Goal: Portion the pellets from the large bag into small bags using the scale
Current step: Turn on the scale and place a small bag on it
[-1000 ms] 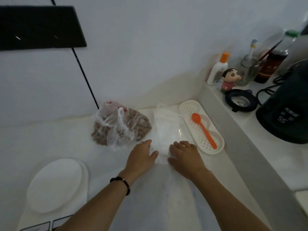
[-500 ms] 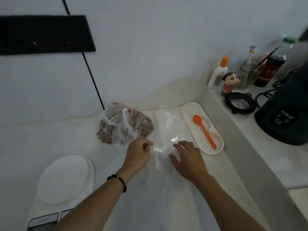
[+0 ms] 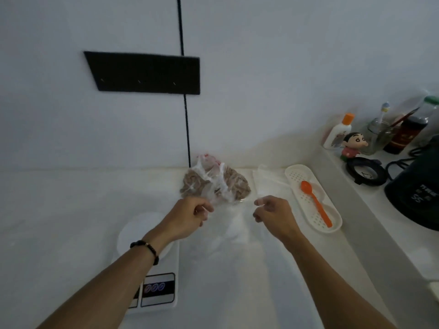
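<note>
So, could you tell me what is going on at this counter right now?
A person is holding a small clear bag stretched between the left hand and right hand, above the white counter. The large bag of pellets lies knotted just behind, the scale sits under the left forearm, and the orange spoon rests in its white tray.

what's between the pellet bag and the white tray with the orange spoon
In the head view, a stack of clear small bags lies flat on the counter between the pellet bag and the white tray, which holds the orange spoon.
</note>
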The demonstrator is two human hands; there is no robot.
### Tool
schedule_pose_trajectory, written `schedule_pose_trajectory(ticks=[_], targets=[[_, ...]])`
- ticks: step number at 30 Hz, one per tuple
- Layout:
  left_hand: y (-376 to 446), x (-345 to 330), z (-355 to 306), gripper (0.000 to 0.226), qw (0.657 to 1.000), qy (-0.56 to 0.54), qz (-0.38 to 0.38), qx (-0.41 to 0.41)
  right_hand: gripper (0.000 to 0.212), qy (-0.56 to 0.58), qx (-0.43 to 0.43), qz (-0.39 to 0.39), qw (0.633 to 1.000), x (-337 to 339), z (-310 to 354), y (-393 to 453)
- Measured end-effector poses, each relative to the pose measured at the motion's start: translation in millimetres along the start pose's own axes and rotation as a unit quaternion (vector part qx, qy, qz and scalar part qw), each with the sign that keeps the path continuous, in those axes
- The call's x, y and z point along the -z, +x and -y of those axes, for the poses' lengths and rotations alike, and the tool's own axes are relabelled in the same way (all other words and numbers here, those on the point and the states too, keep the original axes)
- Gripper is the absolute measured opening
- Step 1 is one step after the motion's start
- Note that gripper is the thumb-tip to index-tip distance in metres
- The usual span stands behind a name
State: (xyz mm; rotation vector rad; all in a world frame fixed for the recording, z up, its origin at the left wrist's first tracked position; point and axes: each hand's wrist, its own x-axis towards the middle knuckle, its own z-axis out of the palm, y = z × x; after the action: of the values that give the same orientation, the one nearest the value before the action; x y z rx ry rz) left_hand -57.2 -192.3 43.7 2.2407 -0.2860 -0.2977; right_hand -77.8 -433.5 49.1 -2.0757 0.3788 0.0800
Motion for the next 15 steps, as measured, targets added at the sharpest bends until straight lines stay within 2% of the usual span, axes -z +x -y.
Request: schedule_pose_trajectory(ticks=[3,9,12,15], targets=[[-21,33,24,0.016,0.999,-0.008,-0.048,0.005,0.017,0.071,0.001,0.0,0.997,-31,19,-17],[-62,91,82,0.028,0.991,-0.034,-0.121,0.037,0.018,0.173,-0.03,0.026,0.984,-105,50,-46],[-67,106,110,0.037,0.985,-0.049,-0.16,0.052,0.019,0.177,-0.047,0.014,0.983,-139,57,-49],[-63,110,133,0.044,0.981,-0.014,-0.186,0.049,0.02,0.164,-0.073,0.003,0.984,-164,60,-49]])
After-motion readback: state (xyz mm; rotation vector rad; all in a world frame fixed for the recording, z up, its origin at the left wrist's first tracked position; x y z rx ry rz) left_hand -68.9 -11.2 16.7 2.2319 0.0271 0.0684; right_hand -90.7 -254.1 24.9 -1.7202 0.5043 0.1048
